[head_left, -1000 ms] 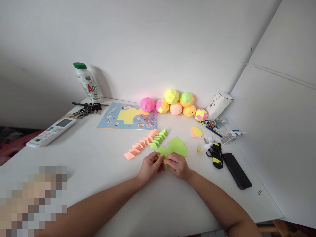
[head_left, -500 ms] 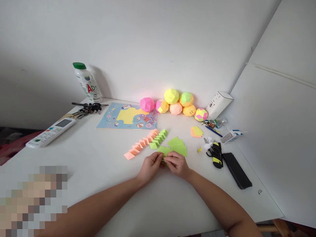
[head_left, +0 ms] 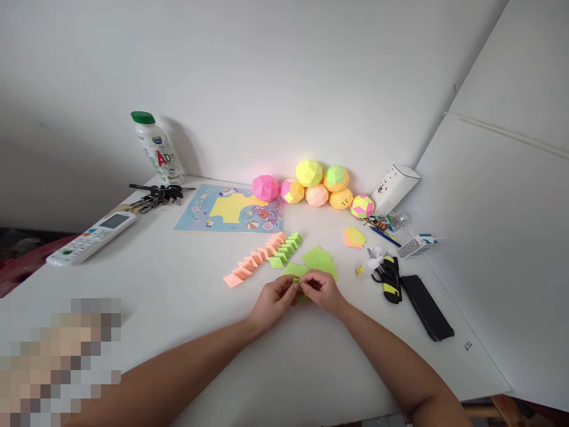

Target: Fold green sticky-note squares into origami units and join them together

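Paper folding, partway along

From the head view, your left hand (head_left: 272, 298) and right hand (head_left: 324, 290) are together, fingertips pinched on a small green paper (head_left: 297, 281) between them; your fingers cover too much to tell how far its fold has gone.

Judging by what lies just ahead of your left hand, a fair share is done: a row of folded peach pieces (head_left: 256, 258) and, beside it, a shorter row of folded green pieces (head_left: 285, 250). What seems left is the piece you hold and the flat green sheets (head_left: 320, 261) just past your fingertips. Ahead and right of your right hand lie yellow and orange sheets (head_left: 354, 237).

The white table (head_left: 178, 284) spreads around your hands. Well ahead, finished paper balls (head_left: 309, 174) sit near a plain white wall (head_left: 267, 71). Far out beyond your left hand are a picture card (head_left: 200, 213), keys (head_left: 162, 194), a remote (head_left: 93, 238) and a bottle (head_left: 157, 148). Right of your right hand lie a cutter (head_left: 391, 280) and a phone (head_left: 427, 308).
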`<state>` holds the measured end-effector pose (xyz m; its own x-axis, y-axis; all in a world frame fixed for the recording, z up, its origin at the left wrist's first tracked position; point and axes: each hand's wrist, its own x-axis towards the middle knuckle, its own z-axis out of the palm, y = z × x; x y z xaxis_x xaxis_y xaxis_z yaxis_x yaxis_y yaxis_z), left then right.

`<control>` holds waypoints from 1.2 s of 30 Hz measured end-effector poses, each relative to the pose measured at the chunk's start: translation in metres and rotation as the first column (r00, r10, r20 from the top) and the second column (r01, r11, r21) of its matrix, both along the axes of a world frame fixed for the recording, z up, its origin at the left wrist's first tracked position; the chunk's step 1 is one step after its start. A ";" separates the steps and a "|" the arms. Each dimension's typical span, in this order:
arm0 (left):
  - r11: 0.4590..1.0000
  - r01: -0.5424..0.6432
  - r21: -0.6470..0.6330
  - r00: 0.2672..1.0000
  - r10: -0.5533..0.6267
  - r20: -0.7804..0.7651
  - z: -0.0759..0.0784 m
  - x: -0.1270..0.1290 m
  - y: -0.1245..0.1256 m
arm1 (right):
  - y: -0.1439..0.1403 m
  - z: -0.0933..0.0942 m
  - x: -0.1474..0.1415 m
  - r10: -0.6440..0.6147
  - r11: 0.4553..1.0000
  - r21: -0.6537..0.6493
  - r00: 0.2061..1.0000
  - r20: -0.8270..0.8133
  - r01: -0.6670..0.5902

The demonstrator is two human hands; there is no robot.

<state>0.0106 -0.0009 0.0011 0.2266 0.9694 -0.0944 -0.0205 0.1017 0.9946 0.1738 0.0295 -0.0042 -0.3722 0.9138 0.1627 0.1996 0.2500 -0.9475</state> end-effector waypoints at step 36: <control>0.999 -0.005 0.033 0.998 0.007 -0.066 -0.007 0.001 -0.002 | 0.002 0.000 0.003 0.036 0.998 -0.051 0.999 -0.017 -0.037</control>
<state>0.0115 -0.0027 -0.0060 0.2154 0.9735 -0.0770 0.0444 0.0690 0.9966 0.1769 0.0315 -0.0040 -0.4034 0.9068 0.1222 0.1756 0.2079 -0.9623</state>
